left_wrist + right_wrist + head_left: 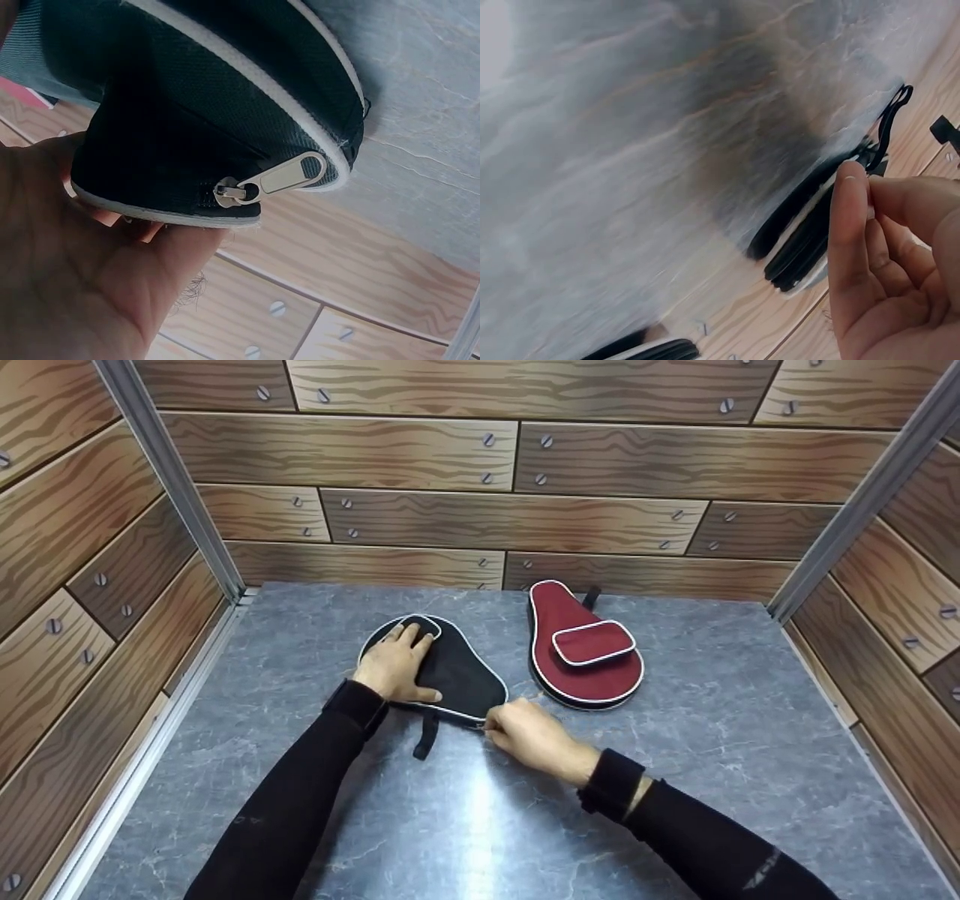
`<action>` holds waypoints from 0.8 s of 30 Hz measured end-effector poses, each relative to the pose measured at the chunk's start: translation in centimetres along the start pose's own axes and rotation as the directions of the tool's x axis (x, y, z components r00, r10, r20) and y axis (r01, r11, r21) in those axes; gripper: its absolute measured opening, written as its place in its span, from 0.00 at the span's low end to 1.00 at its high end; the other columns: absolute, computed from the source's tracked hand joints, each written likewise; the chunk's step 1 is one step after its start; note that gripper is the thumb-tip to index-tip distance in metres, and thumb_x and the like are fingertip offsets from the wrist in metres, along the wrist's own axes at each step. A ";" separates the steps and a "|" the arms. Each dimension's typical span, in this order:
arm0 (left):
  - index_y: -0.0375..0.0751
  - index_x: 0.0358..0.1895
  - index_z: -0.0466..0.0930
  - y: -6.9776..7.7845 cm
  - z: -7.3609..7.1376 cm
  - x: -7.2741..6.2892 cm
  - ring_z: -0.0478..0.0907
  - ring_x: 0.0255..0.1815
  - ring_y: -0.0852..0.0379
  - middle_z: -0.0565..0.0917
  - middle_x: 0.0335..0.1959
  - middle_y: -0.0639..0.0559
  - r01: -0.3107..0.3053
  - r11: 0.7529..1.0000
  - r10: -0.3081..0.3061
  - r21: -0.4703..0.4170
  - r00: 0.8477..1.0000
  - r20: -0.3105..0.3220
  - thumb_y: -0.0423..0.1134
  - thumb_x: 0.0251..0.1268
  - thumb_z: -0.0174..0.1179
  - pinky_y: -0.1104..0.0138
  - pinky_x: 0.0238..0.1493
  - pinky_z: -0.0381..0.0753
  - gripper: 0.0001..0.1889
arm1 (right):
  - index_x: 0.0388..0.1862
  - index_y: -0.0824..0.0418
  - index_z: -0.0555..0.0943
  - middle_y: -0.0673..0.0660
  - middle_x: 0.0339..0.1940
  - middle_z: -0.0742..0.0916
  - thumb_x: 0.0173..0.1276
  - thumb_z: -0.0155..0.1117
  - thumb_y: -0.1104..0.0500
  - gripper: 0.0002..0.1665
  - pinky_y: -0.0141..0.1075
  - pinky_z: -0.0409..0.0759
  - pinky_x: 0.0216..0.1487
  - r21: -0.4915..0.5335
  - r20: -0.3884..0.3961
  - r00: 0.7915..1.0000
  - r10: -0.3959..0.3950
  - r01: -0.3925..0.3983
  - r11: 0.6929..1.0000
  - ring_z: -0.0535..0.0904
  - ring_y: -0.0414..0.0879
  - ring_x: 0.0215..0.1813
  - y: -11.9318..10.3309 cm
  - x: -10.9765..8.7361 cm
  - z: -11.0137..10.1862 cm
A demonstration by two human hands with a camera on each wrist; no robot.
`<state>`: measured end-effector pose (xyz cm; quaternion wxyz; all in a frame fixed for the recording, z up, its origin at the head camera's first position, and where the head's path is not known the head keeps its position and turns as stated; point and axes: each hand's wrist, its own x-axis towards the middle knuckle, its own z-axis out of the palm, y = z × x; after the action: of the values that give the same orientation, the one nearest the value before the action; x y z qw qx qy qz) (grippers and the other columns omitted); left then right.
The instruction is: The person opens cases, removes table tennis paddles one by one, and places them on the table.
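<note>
A black table tennis racket case (463,671) with white piping lies on the grey surface, its narrow end toward the right. My left hand (394,666) rests on its wide end with fingers spread over the small pocket (165,142). A metal zipper pull (289,174) hangs from that pocket in the left wrist view. At the narrow end, my right hand (534,735) pinches the case's zipper pull between thumb and forefinger at the edge; the fingertips mostly hide it. A short black strap (426,739) sticks out from the near side.
To the right lies a red racket case (559,671) with white piping, a raised pocket (594,643) and a black strap (592,598). Wood-patterned walls (420,517) enclose the grey marbled surface (712,780) at the back and both sides.
</note>
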<state>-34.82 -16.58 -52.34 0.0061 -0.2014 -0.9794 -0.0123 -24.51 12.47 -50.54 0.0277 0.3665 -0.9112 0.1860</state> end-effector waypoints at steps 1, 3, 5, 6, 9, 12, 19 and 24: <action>0.39 0.92 0.68 -0.2 0.3 0.2 0.67 0.92 0.22 0.67 0.93 0.28 0.000 1.000 0.000 -0.013 1.000 0.002 0.76 0.59 0.80 0.32 0.87 0.77 0.65 | 0.36 0.60 0.93 0.55 0.32 0.95 0.75 0.79 0.65 0.05 0.45 0.90 0.37 0.003 0.001 1.000 0.005 -0.005 1.000 0.91 0.49 0.34 -0.2 0.2 0.2; 0.39 0.92 0.68 -0.7 1.4 0.7 0.67 0.92 0.21 0.67 0.93 0.28 -0.003 1.000 0.003 -0.021 1.000 -0.016 0.77 0.57 0.81 0.30 0.85 0.78 0.67 | 0.35 0.60 0.93 0.55 0.32 0.95 0.74 0.79 0.65 0.05 0.46 0.89 0.37 0.006 0.006 1.000 0.016 -0.016 1.000 0.90 0.49 0.34 -0.6 0.6 0.4; 0.40 0.93 0.67 -0.9 1.8 0.8 0.67 0.93 0.21 0.67 0.93 0.28 -0.004 1.000 0.004 -0.017 1.000 -0.023 0.79 0.56 0.80 0.30 0.85 0.78 0.68 | 0.35 0.60 0.93 0.55 0.32 0.94 0.74 0.79 0.65 0.05 0.47 0.89 0.36 0.002 0.009 1.000 0.021 -0.021 1.000 0.90 0.50 0.34 -1.0 1.0 0.7; 0.40 0.93 0.67 -1.0 1.8 0.8 0.67 0.93 0.21 0.66 0.93 0.28 -0.005 1.000 0.004 -0.024 1.000 -0.023 0.78 0.56 0.81 0.30 0.86 0.78 0.68 | 0.34 0.59 0.92 0.55 0.32 0.94 0.73 0.79 0.66 0.06 0.47 0.89 0.37 0.000 0.010 1.000 0.021 -0.021 1.000 0.90 0.51 0.34 -1.2 1.1 0.7; 0.40 0.92 0.68 -0.6 1.3 0.6 0.68 0.92 0.22 0.68 0.92 0.28 -0.002 1.000 0.001 -0.016 1.000 -0.026 0.79 0.58 0.79 0.30 0.86 0.78 0.67 | 0.33 0.59 0.91 0.55 0.32 0.93 0.73 0.78 0.65 0.07 0.50 0.89 0.37 -0.013 0.011 1.000 0.022 -0.021 1.000 0.91 0.53 0.35 -1.7 1.5 0.8; 0.39 0.91 0.70 0.3 0.0 0.1 0.69 0.91 0.22 0.69 0.91 0.28 -0.002 1.000 0.002 0.001 1.000 -0.012 0.75 0.60 0.80 0.31 0.84 0.80 0.64 | 0.32 0.58 0.91 0.55 0.31 0.93 0.73 0.79 0.65 0.08 0.51 0.89 0.36 -0.027 0.008 1.000 0.023 -0.023 0.999 0.91 0.54 0.34 -1.8 1.6 0.8; 0.34 0.93 0.66 2.3 -3.8 -1.9 0.66 0.94 0.23 0.66 0.94 0.26 -0.006 1.000 0.005 0.008 0.998 0.065 0.69 0.68 0.80 0.38 0.92 0.74 0.61 | 0.35 0.59 0.93 0.55 0.33 0.94 0.75 0.79 0.64 0.06 0.50 0.90 0.37 -0.018 0.035 0.999 0.014 -0.014 1.000 0.92 0.53 0.36 -1.4 1.5 0.6; 0.36 0.94 0.65 2.2 -4.2 -2.2 0.66 0.94 0.24 0.65 0.94 0.28 -0.006 1.000 0.005 0.022 0.998 0.066 0.69 0.69 0.80 0.38 0.92 0.75 0.61 | 0.37 0.60 0.94 0.55 0.34 0.95 0.78 0.79 0.63 0.06 0.50 0.91 0.40 -0.002 0.044 0.999 -0.019 0.019 1.000 0.92 0.51 0.37 -0.9 1.5 -0.2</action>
<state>-31.93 -15.56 -48.15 -0.0237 -0.2044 -0.9786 0.0054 -25.08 10.97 -49.77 0.0097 0.3793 -0.9082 0.1766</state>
